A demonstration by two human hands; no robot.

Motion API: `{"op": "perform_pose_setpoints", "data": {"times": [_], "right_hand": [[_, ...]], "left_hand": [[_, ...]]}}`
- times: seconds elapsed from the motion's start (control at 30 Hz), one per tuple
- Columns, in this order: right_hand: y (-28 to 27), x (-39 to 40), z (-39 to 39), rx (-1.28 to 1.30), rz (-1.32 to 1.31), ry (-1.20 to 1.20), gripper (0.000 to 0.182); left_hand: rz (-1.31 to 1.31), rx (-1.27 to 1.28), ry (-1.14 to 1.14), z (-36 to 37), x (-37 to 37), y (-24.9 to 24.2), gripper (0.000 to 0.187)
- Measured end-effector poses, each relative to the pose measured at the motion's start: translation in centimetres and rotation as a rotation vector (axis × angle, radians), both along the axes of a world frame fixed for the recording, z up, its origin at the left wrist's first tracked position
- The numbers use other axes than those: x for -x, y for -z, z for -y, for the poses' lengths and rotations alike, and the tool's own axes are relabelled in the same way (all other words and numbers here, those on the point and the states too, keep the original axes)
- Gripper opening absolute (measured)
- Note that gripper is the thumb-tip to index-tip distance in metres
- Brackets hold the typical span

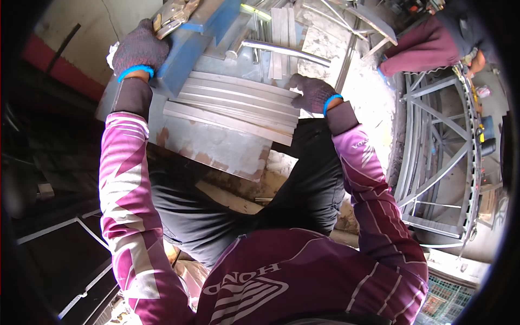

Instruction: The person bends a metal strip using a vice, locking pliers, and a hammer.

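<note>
Several flat grey metal strips (233, 103) lie side by side on a worn metal plate (211, 145) before my knees. My right hand (315, 95), in a dark knitted glove with a blue cuff, is at the strips' right ends, its fingers bent round them. My left hand (142, 50), gloved the same way, rests at the upper left on the edge of a blue metal piece (181, 62), beside a metal clamp (174, 19). What its fingers hold, if anything, is hidden. A shiny round tube (287, 52) lies beyond the strips.
More flat strips (279, 43) lie beyond the tube. A co-worker in maroon trousers (422, 46) is at the upper right. On the right stands a welded grey metal frame (436, 146). A wall (81, 32) rises at the upper left.
</note>
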State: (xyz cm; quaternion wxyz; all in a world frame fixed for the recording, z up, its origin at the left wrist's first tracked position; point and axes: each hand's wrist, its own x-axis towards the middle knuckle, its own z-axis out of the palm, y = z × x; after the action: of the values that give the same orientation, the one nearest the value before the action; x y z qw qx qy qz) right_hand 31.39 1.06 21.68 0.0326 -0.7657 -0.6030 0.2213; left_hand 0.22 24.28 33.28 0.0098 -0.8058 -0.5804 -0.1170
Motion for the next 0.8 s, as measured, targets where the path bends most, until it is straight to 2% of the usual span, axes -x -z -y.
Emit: {"op": "perform_pose_setpoints", "data": {"times": [0.07,0.1,0.2,0.27,0.33,0.47,0.53,0.6,0.67,0.8], "right_hand": [[-0.3,0.0,-0.2,0.092,-0.129,0.057,0.057],[-0.4,0.3,-0.2,0.113,-0.097,0.044,0.052],[-0.8,0.7,-0.7,0.044,0.002,0.005,0.051],[-1.3,0.9,-0.4,-0.221,-0.026,0.018,0.042],[-1.1,0.4,-0.3,-0.364,-0.121,-0.047,0.028],[-0.6,1.3,1.4,-0.356,-0.063,-0.098,0.02],[-1.2,1.9,2.6,-0.515,0.117,-0.111,0.017],[-2.8,1.8,4.6,-0.597,0.108,-0.14,0.014],[-5.9,2.1,7.8,-0.5,-0.147,0.009,0.012],[-9.1,-1.6,16.3,-0.514,-0.346,0.209,0.014]], "left_hand": [[0.031,-0.024,0.015,0.1,-0.1,0.0,0.049],[0.017,-0.01,0.008,0.2,-0.1,-0.3,0.048],[0.011,0.012,-0.006,0.4,-0.1,-0.5,0.047],[0.019,0.0,-0.016,0.3,0.0,-0.2,0.047],[0.026,-0.012,-0.016,0.1,0.1,-0.1,0.047],[0.043,-0.02,0.02,-0.1,0.1,0.1,0.046],[0.026,-0.014,0.018,-0.2,0.1,0.1,0.046],[0.044,0.0,0.009,-0.2,0.1,0.0,0.044],[0.074,-0.014,0.019,-0.1,0.3,0.2,0.043],[0.112,0.021,-0.014,0.5,0.9,-0.5,0.041]]}}
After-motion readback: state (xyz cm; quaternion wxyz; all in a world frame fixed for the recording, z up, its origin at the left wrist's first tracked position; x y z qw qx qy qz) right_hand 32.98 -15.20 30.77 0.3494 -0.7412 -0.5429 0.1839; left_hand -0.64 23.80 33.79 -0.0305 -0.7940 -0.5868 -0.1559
